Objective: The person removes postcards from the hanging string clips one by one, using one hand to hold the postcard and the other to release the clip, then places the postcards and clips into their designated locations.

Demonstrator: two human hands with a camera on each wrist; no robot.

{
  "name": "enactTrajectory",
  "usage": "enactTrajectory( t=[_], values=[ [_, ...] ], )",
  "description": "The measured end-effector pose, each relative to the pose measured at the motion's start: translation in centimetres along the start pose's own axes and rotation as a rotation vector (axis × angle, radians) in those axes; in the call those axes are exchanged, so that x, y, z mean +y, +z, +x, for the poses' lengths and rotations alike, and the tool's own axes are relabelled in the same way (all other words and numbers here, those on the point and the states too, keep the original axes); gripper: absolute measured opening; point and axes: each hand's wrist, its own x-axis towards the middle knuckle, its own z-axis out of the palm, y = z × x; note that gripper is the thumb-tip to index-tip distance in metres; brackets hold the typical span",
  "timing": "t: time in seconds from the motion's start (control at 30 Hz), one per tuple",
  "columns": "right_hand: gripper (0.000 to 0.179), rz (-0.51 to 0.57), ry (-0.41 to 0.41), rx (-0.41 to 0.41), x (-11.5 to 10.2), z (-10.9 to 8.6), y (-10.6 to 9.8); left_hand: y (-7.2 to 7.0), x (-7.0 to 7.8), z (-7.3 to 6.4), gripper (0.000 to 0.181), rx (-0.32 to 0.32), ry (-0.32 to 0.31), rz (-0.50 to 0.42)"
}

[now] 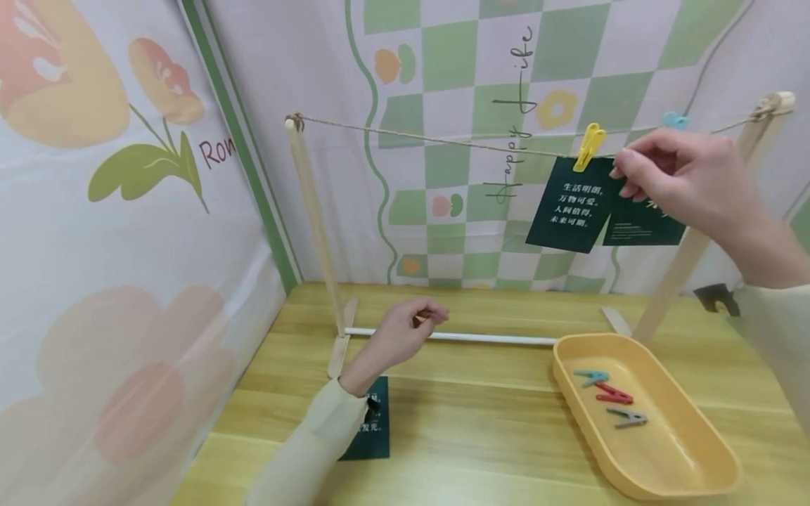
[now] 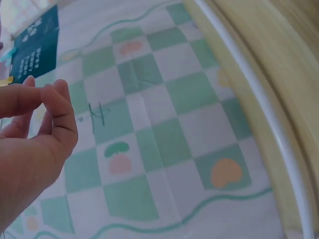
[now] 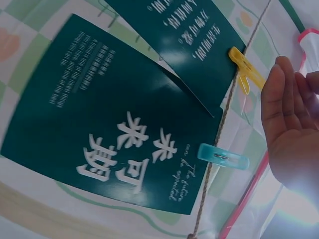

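Note:
A dark green card [image 1: 563, 211] with white writing hangs from the twine [image 1: 405, 137] under a yellow clothespin [image 1: 590, 149]. Beside it, partly overlapped, hangs a second green card [image 3: 99, 119] with a light blue clothespin [image 3: 223, 157] at its top edge. My right hand [image 1: 696, 176] is beside the yellow clothespin, fingers bent and nothing seen between them; in the right wrist view its fingertips lie just off the clip's end. Over the table, in front of the white rod, my left hand [image 1: 401, 334] hovers empty, fingers loosely curled.
A yellow tray [image 1: 671, 457] at the right holds a blue, a red and a grey clothespin [image 1: 628, 418]. Another green card [image 1: 377, 443] lies on the table, partly under my left forearm. Wooden posts [image 1: 313, 225] and a white rod [image 1: 493, 339] form the frame. A patterned cloth hangs behind.

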Motion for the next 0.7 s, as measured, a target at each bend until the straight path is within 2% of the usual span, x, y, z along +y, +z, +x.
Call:
enactTrajectory(
  t=[0.1, 0.23, 0.37, 0.57, 0.7],
  values=[
    [0.006, 0.017, 0.028, -0.003, -0.2, 0.9, -0.2, 0.6, 0.6, 1.0, 0.014, 0.000, 0.001, -0.020],
    [0.011, 0.072, 0.068, 0.006, -0.2, 1.9, -0.8, 1.1, 1.7, 2.4, 0.013, -0.010, 0.013, -0.027],
    [0.010, 0.128, 0.138, 0.005, -0.3, 2.8, -1.1, 1.5, 2.7, 4.0, 0.012, -0.010, 0.027, -0.028],
    [0.008, 0.136, 0.204, 0.016, -0.1, 3.6, -0.7, 2.6, 3.7, 6.4, 0.012, -0.051, 0.010, -0.073],
    [0.007, 0.142, 0.262, 0.018, 0.1, 3.9, -0.3, 3.3, 4.2, 7.8, 0.011, -0.056, -0.009, -0.120]
  ],
)
